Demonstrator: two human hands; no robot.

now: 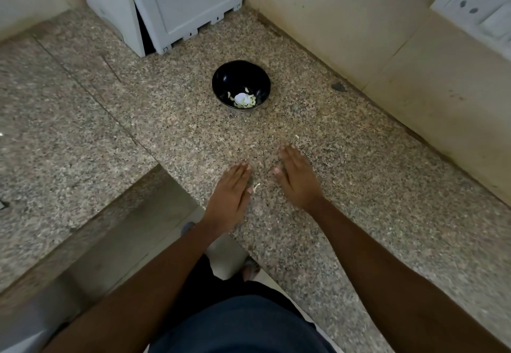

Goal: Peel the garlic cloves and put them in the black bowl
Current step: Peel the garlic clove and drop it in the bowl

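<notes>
**Hands flat on counter, bowl loaded**

Both forearms reach in from the lower edge of the view over the speckled counter (359, 186). Left hand (231, 195) lies palm-down, fingers straight and together, holding nothing. Right hand (297, 178) lies likewise flat, fingers extended, empty. The two hands rest near each other, not touching.

Between them sits a small pale scrap (256, 186), probably garlic skin, just beside the left thumb. Another fleck (297, 137) lies beyond the right fingertips.

Black bowl (241, 85) stands well ahead of the hands, upright, near a white appliance (177, 7). Inside it: a white rounded piece of garlic (241, 98) among pale cloves or slivers (249, 103); which are peeled cannot be told at this size.

No unpeeled clove is visible on the counter, so the task appears at or near completion.

Procedure for the step in hand, judged as clearing up:
1. Sweep loose skins together with flat fingers, working away from the bowl.
2. Keep skins out of the bowl.
3. Check the bowl for any clove with skin attached.

A wall socket (475, 7) sits at upper right.
</notes>
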